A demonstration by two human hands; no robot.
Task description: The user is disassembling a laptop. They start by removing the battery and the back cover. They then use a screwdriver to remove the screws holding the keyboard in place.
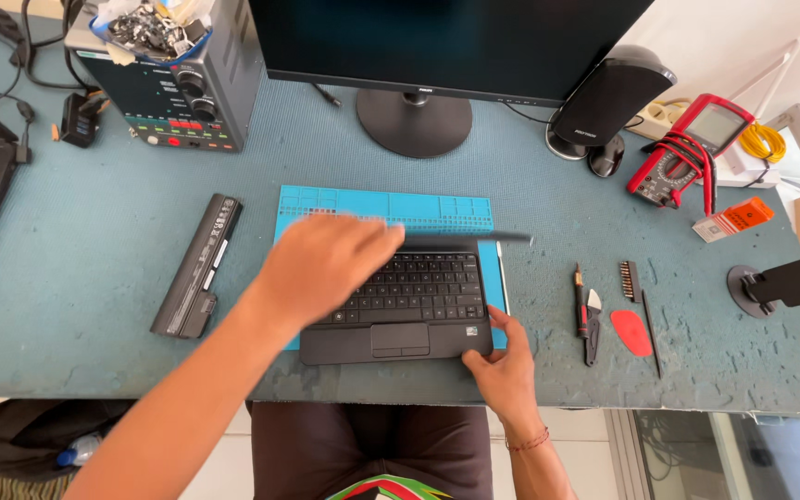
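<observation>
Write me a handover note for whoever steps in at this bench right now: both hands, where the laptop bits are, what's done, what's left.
Left hand: on the laptop's lid edge, blurred with motion; grip unclear.
Right hand: pressing the small black laptop at its front right corner, steadying the base.
Laptop sits on the blue work mat, lid seen nearly edge-on.
Done: battery pack is out, lying on the table left of the mat.
Tools lie to the right: cutters, bit strip, red pry pick.
Left: the keyboard is in place; no screws or panels are visibly removed.
</observation>
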